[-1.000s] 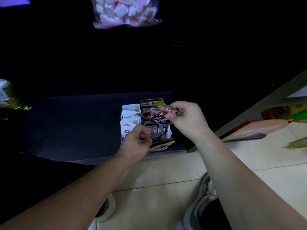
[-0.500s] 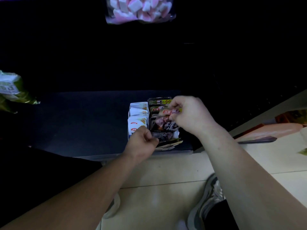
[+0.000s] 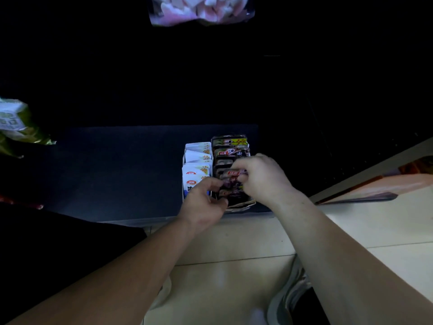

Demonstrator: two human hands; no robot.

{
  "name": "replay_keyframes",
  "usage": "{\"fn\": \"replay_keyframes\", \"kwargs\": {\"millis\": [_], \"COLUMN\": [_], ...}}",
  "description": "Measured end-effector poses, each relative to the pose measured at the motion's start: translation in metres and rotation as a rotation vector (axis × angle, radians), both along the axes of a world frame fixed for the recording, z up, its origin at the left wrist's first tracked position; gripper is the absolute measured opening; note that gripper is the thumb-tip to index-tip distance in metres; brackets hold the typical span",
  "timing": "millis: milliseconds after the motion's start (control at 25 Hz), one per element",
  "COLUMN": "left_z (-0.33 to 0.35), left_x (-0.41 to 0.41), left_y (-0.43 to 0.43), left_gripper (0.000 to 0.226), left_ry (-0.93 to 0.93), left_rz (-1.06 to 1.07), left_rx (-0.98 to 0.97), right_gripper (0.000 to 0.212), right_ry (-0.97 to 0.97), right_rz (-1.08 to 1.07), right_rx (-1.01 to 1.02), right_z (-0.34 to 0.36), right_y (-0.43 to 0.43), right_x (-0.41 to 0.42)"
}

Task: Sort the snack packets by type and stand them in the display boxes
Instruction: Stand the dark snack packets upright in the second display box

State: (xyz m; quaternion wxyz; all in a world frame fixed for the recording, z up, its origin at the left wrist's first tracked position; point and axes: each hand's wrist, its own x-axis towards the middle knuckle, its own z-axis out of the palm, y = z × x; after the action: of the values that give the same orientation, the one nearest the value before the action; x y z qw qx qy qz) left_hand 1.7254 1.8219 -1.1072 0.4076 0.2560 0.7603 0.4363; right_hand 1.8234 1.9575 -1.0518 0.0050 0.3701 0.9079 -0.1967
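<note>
Pinches packet (image 3: 232,182) with right hand (image 3: 263,180) over box (image 3: 242,204) | curls left hand (image 3: 202,204) at box front, grip unclear | bare shelf (image 3: 117,174) leftward, edge near

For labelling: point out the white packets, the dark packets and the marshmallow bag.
white packets (image 3: 197,157), head view, top of a middle packet.
dark packets (image 3: 230,152), head view, red-labelled packet's top.
marshmallow bag (image 3: 201,10), head view, its lower middle.

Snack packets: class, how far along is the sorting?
Done: white packets stand in the left box; dark packets fill the back of the right box. In hand: the right hand pinches a dark packet into that row while the left hand grips the front ones. Left: seating it.
</note>
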Motion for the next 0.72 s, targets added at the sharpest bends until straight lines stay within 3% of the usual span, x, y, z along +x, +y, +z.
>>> {"fn": "replay_keyframes", "kwargs": {"millis": [200,320,400,560,720], "left_z": [-0.003,-0.003,-0.009,-0.014,-0.012], "left_x": [-0.008,-0.003,0.003,0.004,0.002], "left_y": [0.0,0.001,-0.003,-0.011,-0.016], "left_gripper": [0.032,0.042,0.033,0.028,0.034], "left_ry": [0.427,0.406,0.39,0.421,0.387], "left_rz": [-0.014,-0.221,-0.32,-0.343,-0.35], "left_rx": [-0.001,0.122,0.115,0.082,0.074], "right_gripper": [0.036,0.041,0.042,0.036,0.039], "right_ry": [0.157,0.17,0.224,0.233,0.169], "right_rz": [-0.19,-0.22,-0.277,-0.404,-0.32], "right_rx": [-0.297,-0.486,-0.608,-0.357,-0.416], "right_z": [-0.023,-0.024,-0.025,-0.03,-0.04], "right_y": [0.002,0.007,0.004,0.013,0.013], "right_x": [0.011,0.015,0.019,0.025,0.014]}}
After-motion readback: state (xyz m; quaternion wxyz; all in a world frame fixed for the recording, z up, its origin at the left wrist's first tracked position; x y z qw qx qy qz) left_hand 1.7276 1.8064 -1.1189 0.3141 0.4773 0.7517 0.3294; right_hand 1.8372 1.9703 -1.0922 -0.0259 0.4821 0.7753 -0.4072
